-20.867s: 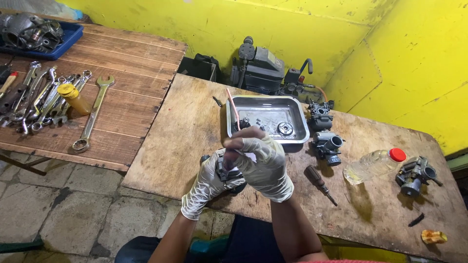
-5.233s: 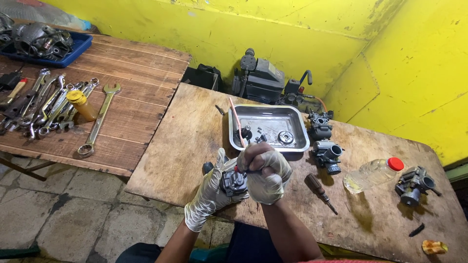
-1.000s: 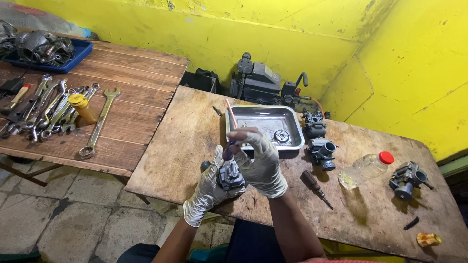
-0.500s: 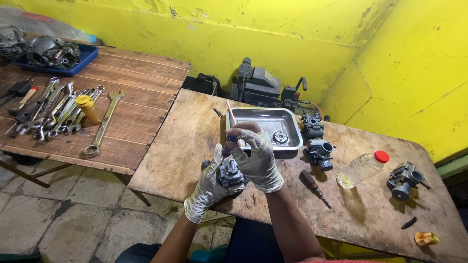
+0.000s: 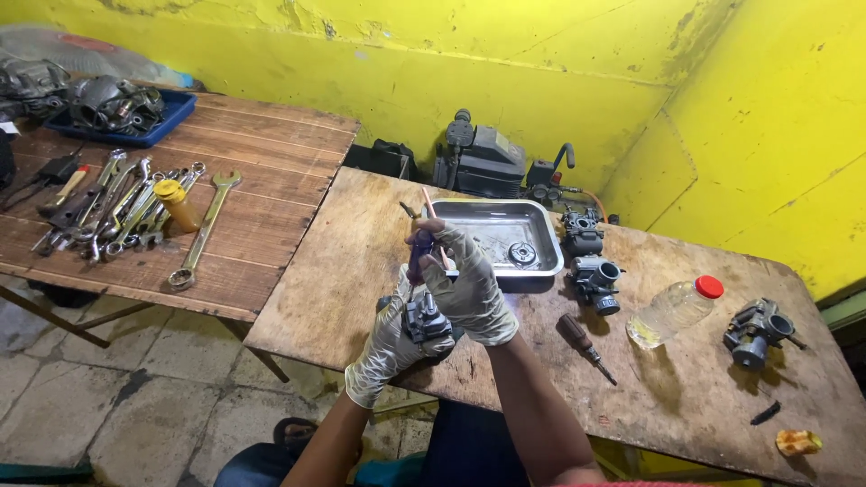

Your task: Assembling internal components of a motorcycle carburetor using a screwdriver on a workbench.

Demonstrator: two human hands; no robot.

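Gloved left hand (image 5: 390, 347) curls from below around a small dark carburettor body (image 5: 426, 320), holding it clear above the near edge of the bare wooden table (image 5: 361, 261). Gloved right hand (image 5: 469, 290) sits above and just beside it, fingers closed around the purple handle of a screwdriver (image 5: 417, 257) whose shaft points down into the top of the carburettor. The step in hand appears to be the turning of a screw or jet on the upper face of the body; the next move calls for the tip to stay seated square in its slot while the left hand keeps the body from twisting. Beyond the right hand stands a steel tray (image 5: 550, 248) with a round dark part lying in it; a thin pink stick rises near the tray's left rim. To the right of the right hand, on the table, lie a second screwdriver with a brown handle (image 5: 582, 343), two more carburettors (image 5: 591, 261), a clear bottle with a red cap (image 5: 672, 311) and, well apart, another carburettor (image 5: 758, 329). Far to the left of the left hand, spanners (image 5: 135, 212) lie on a slatted bench. The screwdriver tip and the fastener it meets are hidden between the hands, and the right glove covers most of the body's far side.
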